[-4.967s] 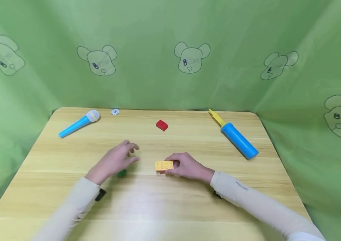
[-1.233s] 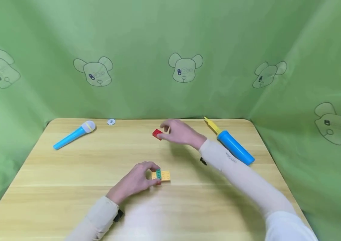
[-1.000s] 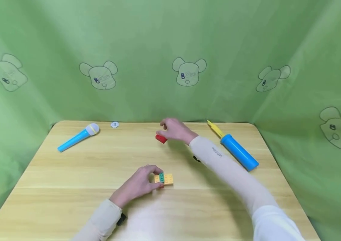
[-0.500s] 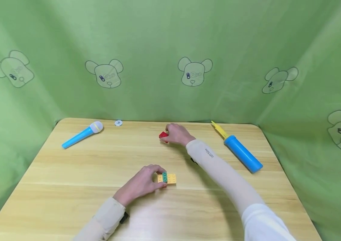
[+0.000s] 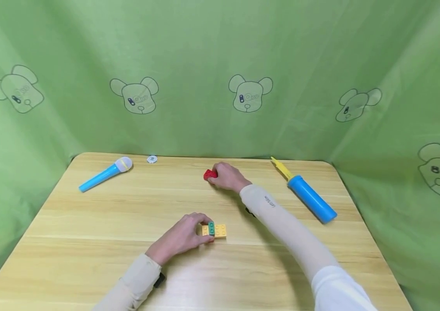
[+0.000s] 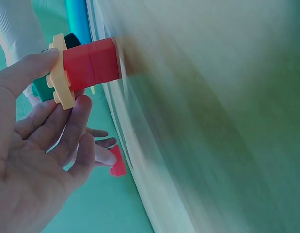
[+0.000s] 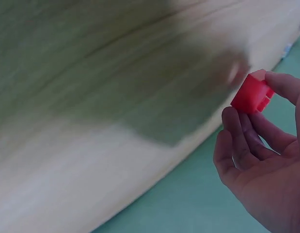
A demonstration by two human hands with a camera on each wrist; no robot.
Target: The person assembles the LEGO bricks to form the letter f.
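Observation:
My left hand [image 5: 181,235] holds a small stack of toy building bricks in front of me. The stack has a yellow brick [image 5: 221,230], a green brick [image 5: 211,228] on top of it, and red bricks [image 6: 91,63] underneath, which the left wrist view shows near the table. Farther back, my right hand [image 5: 229,177] pinches a separate red brick [image 5: 209,174] between thumb and fingers. In the right wrist view that red brick [image 7: 250,94] has one sloped or curved side. It appears at or just above the tabletop; I cannot tell which.
A blue toy microphone [image 5: 101,176] lies at the back left, beside a white round chip [image 5: 152,159]. At the right lies a blue and yellow hand pump [image 5: 311,198]. Green cloth [image 5: 189,121] hangs behind the wooden table [image 5: 95,224].
Earlier my right hand held the yellow-topped stack and the green brick lay apart. Now my left hand holds the stack with green on top, and my right hand has reached back and grasped the red brick.

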